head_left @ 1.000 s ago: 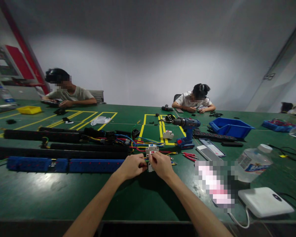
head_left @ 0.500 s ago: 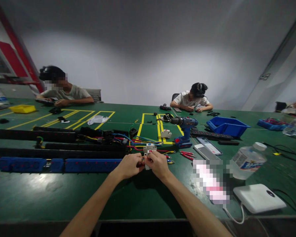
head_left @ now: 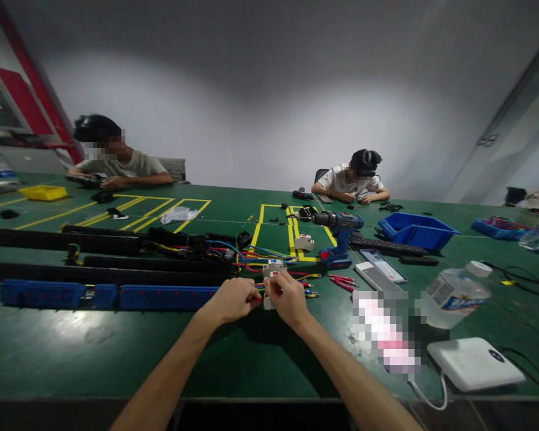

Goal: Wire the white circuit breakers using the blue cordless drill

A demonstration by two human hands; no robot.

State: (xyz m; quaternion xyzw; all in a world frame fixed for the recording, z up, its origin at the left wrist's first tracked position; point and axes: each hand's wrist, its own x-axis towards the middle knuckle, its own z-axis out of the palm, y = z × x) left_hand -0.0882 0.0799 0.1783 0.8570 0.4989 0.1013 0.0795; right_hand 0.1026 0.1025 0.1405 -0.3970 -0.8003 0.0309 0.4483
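Observation:
My right hand (head_left: 289, 300) is closed on a small white circuit breaker (head_left: 268, 304), mostly covered by the fingers. Close against its left side, my left hand (head_left: 236, 301) is pinched shut, with red showing at the fingertips; what it holds is too small to make out. Just behind the fingers is another white circuit breaker (head_left: 275, 267). Colored wires with metal terminals (head_left: 312, 294) stick out right of my hands. A long blue socket strip (head_left: 168, 297) lies left of my left hand, its right end hidden behind that hand.
Black strips (head_left: 112, 267) lie behind the blue one. A cordless drill (head_left: 339, 236), red-sleeved leads (head_left: 341, 281), phones (head_left: 381, 266), a bottle (head_left: 457, 296) and a white power bank (head_left: 476, 363) are on the right. A blue bin (head_left: 417, 230) stands farther back. Two people sit across the table.
My left hand has shifted slightly left and away from the breaker. My right hand stays on it with little movement. The whole view has tilted slightly.

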